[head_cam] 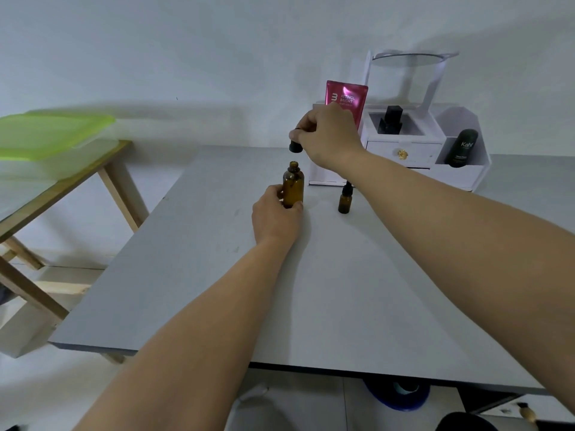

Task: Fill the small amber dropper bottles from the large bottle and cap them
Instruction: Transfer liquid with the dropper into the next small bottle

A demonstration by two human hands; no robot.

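bottles are both on the grey bench [217, 275], far from the camera. the large amber bottle [293, 188] stands upright w/ neck open; left hand [275, 217] has its grip closed around the lower part to keep it steady. right hand [326, 136] is just above it, grip closed on the black cap [294, 144], apart from the neck. to the right, near the white organizer [404, 157], one small amber dropper bottle [344, 202] stands w/ its black top on. i cannot tell if it has liquid inside. my judgement: task is at the beginning, large bottle is only opened, approx. all filling and capping is left. other small bottles are not seen.
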